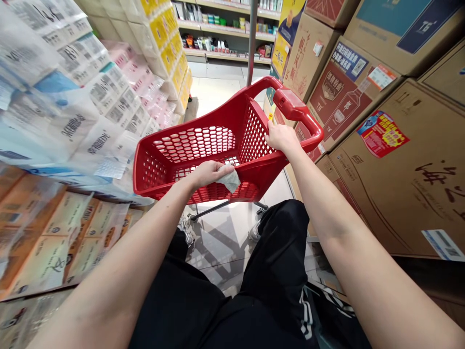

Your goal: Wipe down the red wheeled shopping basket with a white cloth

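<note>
Loosely, left hand (207,174) on cloth (229,181) (right (281,137) on cart (232,104))

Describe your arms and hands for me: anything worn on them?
The left hand and right hand are bare, with no gloves, rings or other markings in view. The left forearm and right forearm are bare too, with no sleeves, watch or bracelet. Below them are black pants with white side stripes.
</note>
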### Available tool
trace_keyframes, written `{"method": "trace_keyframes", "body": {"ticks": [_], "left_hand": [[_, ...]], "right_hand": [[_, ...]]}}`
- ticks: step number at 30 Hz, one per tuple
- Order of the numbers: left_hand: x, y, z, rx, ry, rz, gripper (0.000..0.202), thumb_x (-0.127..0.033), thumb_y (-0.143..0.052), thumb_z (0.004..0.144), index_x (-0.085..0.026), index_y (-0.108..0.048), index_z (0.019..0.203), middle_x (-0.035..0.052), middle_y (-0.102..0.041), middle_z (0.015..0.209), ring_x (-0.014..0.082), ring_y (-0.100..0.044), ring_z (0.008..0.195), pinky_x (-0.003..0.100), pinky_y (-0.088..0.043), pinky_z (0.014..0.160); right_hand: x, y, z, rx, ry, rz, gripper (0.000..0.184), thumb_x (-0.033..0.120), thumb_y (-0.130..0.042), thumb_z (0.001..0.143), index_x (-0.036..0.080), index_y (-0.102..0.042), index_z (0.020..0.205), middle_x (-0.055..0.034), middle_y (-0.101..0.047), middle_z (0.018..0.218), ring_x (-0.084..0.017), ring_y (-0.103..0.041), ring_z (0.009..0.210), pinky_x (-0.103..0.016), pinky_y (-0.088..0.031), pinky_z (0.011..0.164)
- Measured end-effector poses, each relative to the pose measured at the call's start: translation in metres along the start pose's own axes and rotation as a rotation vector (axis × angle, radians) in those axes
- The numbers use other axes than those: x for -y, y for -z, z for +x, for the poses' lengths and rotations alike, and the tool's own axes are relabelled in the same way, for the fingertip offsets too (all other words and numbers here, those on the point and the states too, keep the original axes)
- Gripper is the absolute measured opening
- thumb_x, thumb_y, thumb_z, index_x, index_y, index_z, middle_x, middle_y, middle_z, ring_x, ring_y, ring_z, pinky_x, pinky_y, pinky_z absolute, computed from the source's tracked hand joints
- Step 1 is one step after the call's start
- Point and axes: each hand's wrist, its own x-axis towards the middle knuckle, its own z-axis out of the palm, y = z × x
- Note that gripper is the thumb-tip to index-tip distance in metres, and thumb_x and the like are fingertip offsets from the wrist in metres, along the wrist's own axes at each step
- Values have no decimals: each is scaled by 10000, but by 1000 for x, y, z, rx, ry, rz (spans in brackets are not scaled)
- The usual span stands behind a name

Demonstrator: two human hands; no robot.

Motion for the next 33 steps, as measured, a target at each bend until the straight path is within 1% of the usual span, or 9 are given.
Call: {"method": "trace_keyframes", "body": {"ticks": [3, 6, 12, 19, 25, 27, 30, 31, 33], "left_hand": [[1, 1, 9, 34, 35, 19, 686, -755, -373, 843, -168, -674, 655, 39, -654, 654, 181, -576, 635, 264, -403, 607], [2, -1, 15, 27, 40, 51, 708, -746, -326, 862, -175, -649, 597, 55, -648, 622, 194, -581, 615, 276, -410, 606], [-1, -8, 10, -69, -30, 74, 664, -700, -345, 885, -177, -717, 717, 62, -679, 667, 203, -605, 657, 277, -408, 631], [-4, -9, 2, -71, -82, 2, 670, -703, -360, 890, -150, -724, 789, 33, -674, 673, 161, -572, 621, 252, -382, 604], [-4, -12, 0, -132, -99, 2, 648, -684, -387, 899, -140, -712, 764, 16, -641, 635, 135, -556, 604, 230, -353, 570], [-4, -13, -1, -160, -90, 3, 652, -682, -392, 899, -136, -704, 727, 10, -620, 602, 124, -536, 579, 225, -349, 558], [-3, -14, -2, -223, -66, -79, 669, -689, -398, 895, -121, -701, 712, 13, -617, 589, 115, -521, 564, 218, -363, 550], [-2, -14, -2, -225, -64, -137, 668, -691, -400, 895, -118, -714, 756, 19, -648, 631, 120, -543, 588, 216, -385, 566], [-1, -13, -2, -175, -64, -235, 663, -699, -407, 890, -123, -734, 869, 34, -713, 753, 144, -605, 673, 220, -436, 624]], "right_hand": [[0, 1, 0, 10, 1, -3, 566, 358, -375, 936, 77, -383, 1428, -253, -613, 1257, -366, -579, 1123, -504, -418, 944], [-2, 2, 2, 15, -4, -2, 554, 362, -383, 933, 91, -393, 1416, -246, -613, 1259, -369, -580, 1114, -508, -429, 929], [-6, 1, 6, 20, 12, 14, 524, 363, -386, 927, 96, -428, 1376, -253, -593, 1282, -373, -577, 1121, -509, -437, 922], [-10, -2, 8, 9, 34, 17, 549, 353, -369, 927, 89, -381, 1408, -266, -570, 1309, -392, -562, 1141, -553, -407, 938], [-14, -3, 10, 14, 44, 12, 547, 362, -352, 929, 91, -378, 1403, -268, -570, 1309, -401, -563, 1137, -565, -417, 923], [-14, -3, 9, 8, 49, 10, 546, 375, -351, 929, 95, -383, 1397, -266, -573, 1305, -403, -565, 1130, -565, -426, 912], [-13, -3, 9, -4, 51, 5, 547, 389, -355, 926, 97, -393, 1387, -261, -587, 1286, -404, -572, 1115, -563, -434, 902], [-13, -3, 9, -5, 49, 4, 548, 391, -354, 926, 97, -394, 1386, -258, -594, 1274, -403, -575, 1109, -563, -434, 902], [-13, -3, 9, -4, 46, 4, 548, 395, -352, 928, 99, -395, 1387, -252, -608, 1253, -399, -579, 1101, -563, -434, 903]]}}
